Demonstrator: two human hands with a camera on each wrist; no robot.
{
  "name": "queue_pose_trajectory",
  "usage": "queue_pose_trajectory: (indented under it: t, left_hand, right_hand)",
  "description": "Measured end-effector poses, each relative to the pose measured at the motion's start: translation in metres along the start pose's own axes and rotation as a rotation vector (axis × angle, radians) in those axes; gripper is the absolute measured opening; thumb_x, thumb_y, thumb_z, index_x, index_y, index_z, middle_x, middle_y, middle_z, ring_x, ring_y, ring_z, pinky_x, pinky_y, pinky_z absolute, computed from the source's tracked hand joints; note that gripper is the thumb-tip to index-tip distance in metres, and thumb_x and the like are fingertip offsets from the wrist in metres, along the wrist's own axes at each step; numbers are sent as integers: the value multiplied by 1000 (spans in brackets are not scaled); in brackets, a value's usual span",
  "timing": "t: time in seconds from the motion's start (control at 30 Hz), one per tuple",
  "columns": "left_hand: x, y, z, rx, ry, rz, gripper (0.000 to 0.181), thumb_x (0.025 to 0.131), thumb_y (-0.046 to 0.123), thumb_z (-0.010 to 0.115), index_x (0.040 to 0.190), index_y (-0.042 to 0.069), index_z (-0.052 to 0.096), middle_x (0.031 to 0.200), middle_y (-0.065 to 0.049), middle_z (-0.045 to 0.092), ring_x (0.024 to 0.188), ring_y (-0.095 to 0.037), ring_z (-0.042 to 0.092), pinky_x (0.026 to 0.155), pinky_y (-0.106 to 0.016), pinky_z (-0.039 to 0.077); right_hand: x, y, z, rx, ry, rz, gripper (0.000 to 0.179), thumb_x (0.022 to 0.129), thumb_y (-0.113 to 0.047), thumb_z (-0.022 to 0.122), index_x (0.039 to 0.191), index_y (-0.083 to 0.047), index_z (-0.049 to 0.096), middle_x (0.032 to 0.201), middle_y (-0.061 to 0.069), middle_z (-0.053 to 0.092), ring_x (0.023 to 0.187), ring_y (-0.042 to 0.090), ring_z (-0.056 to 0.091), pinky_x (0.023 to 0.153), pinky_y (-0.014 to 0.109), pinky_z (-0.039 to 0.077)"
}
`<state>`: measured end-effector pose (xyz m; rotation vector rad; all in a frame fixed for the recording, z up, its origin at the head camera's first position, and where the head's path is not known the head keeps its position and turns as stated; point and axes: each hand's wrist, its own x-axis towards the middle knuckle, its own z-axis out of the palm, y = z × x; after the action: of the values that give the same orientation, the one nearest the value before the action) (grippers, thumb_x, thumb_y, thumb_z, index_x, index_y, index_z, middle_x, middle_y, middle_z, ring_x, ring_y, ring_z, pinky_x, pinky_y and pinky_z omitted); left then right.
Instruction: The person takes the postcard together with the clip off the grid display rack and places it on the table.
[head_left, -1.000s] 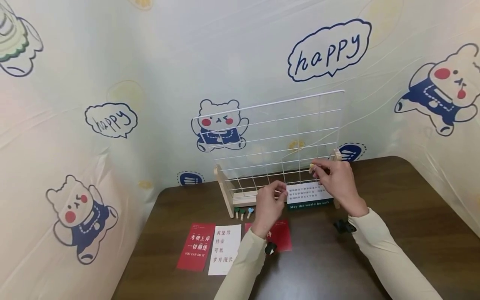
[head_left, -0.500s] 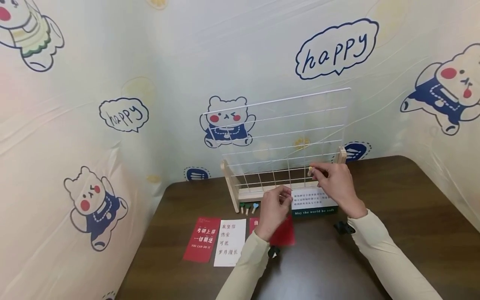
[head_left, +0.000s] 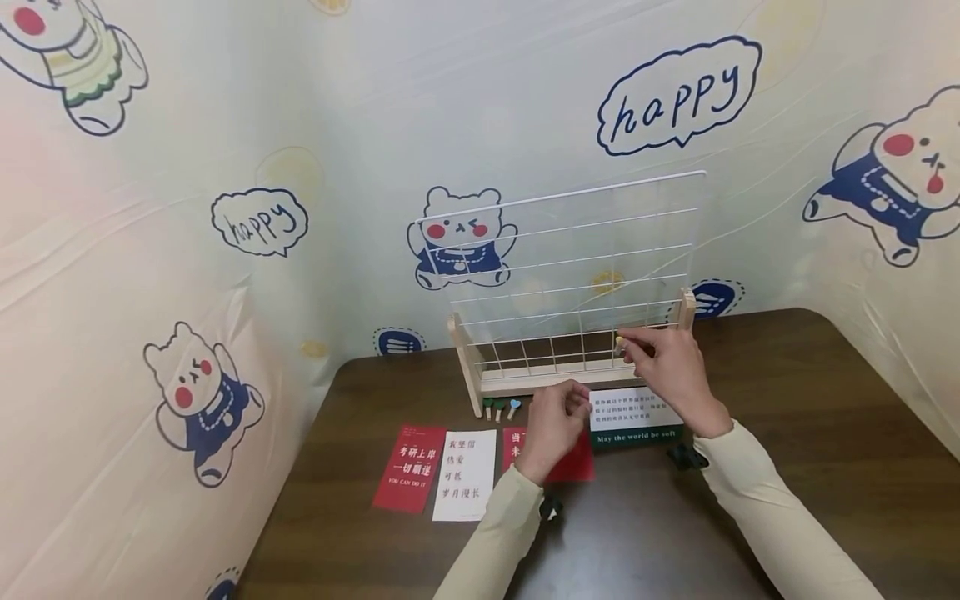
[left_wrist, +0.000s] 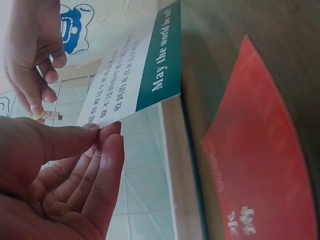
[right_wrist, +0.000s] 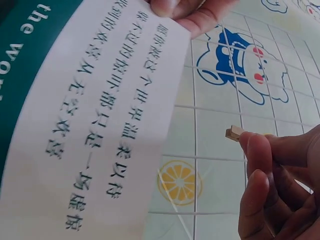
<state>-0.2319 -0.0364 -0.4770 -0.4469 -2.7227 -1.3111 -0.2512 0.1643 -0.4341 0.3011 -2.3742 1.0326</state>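
My left hand [head_left: 556, 425] pinches the corner of a white card with a green band [head_left: 637, 412] between thumb and fingers. The card's band reads "May the world be soft". Between the thumb and finger of my right hand [head_left: 672, 371] is a small wooden clothespin [right_wrist: 234, 134] with a yellow top, held above the card. Behind both hands stands a white wire grid [head_left: 577, 275] on wooden feet. In the left wrist view the card [left_wrist: 135, 75] tilts in front of the grid's wooden base [left_wrist: 175, 150].
Left of the hands lie a red card [head_left: 411, 468], a white card with red lettering [head_left: 463, 475] and another red card [head_left: 566, 462]. Several small clothespins with green and blue tops [head_left: 513, 407] lie by the grid's left foot. A printed curtain [head_left: 360, 125] surrounds the brown table [head_left: 622, 533].
Both hands have come a little lower and nearer, away from the grid, with the card and clothespin still held. The head view has shifted slightly.
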Motion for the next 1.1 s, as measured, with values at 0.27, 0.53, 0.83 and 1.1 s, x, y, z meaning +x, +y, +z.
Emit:
queue_pose_trajectory:
  t: [0.27,0.53,0.83,1.1]
  left_hand:
    - [-8,-8,6,-13,-30,-64,10,92,3,75,101,7,76,86,-3,79,69,1,64,68,-17,54]
    - [-10,-11,10,6,-42,-78,11,91,5,77,102,5,78,85,-3,79,68,1,64,67,-15,55]
    - [-7,-16,14,53,-46,-88,15,92,9,77,106,5,81,89,-5,81,68,-1,64,66,-17,55]
    - [-3,-22,17,90,-39,-97,16,93,11,78,107,6,82,90,-5,81,68,-1,62,65,-15,53]
  right_hand:
    - [-5,0,9,-20,-52,-2,20,95,-6,73,114,-1,79,82,15,80,57,17,68,44,23,34]
    - [-9,2,21,-19,-103,-25,19,94,-5,75,111,0,80,75,15,77,46,7,43,46,24,31]
    - [-6,2,40,-49,-223,36,20,96,-10,72,114,-4,80,75,11,77,47,11,44,44,26,30]
    - [-4,10,55,-81,-274,66,19,95,-10,73,111,-4,81,79,11,78,52,14,48,47,28,32]
